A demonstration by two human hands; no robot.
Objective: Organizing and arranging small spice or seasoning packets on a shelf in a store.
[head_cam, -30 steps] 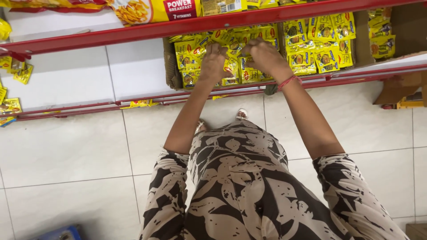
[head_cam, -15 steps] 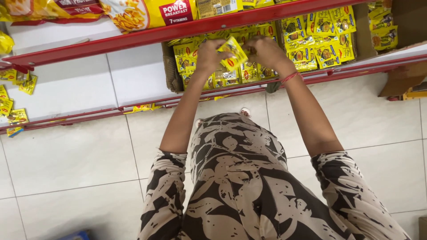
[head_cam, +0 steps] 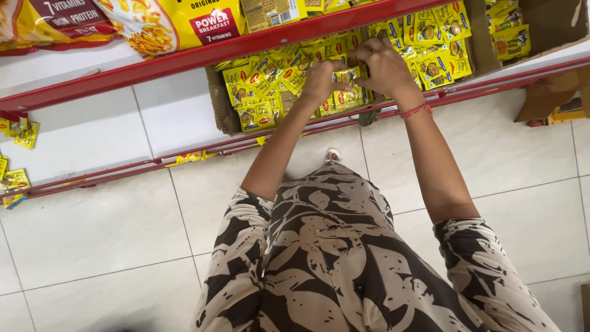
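Head view puts the small yellow packets right at the middle of my work: both hands are on one bunch of them, low on the shelf, inside an open cardboard box. My left hand has its grip closed over the near side of that bunch, and my right hand, a red thread at its wrist, has its fingers curled down on the far side, so each hand is grasping packets, though I cannot tell how many. Around the hands the box looks well filled; packets stand in rough rows to the right and lie more jumbled to the left, so I judge the arranging partly done, with the left portion left to tidy. Beyond the box, a red shelf rail runs across above it, carrying large yellow bags. Lower left, a few loose packets sit near the shelf edge, well apart from the box, and one more lies on the lower rail. Pale floor tiles fill everything below.
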